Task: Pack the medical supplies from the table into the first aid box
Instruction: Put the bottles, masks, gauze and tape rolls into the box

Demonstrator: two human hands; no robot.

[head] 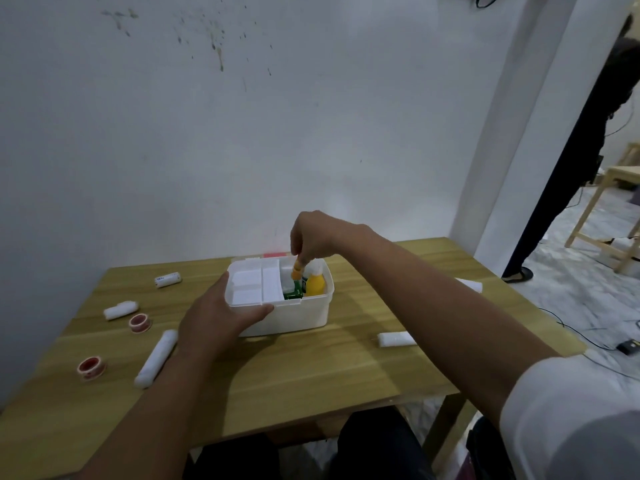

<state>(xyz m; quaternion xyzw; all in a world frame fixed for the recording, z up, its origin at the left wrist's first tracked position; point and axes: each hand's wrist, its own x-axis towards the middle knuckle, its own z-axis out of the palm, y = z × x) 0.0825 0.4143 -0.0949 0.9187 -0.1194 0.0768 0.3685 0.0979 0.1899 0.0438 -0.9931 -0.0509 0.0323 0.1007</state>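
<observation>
Wooden bench (311, 368) against a white wall carries a white box (298, 315) near its far edge, with rolls and tape left of it. Left grip (214, 323) clasps the box's near-left corner. Right grip (313, 242) pinches a small orange-capped bottle (297, 273) inside the box, beside a yellow bottle (316, 285).

Your first aid box (287, 315), white and open, sat at the middle of the frame on the table (311, 368). Its left half held a white divider tray (254, 284); its right half held a yellow bottle (316, 285) and a green pack (293, 293), with an orange-capped item (297, 271) upright above them. At left lay two red tape rolls (140, 323) (91, 368), three white gauze rolls (119, 310) (156, 358) (168, 279). Another roll (396, 339) lay right of the box.
</observation>
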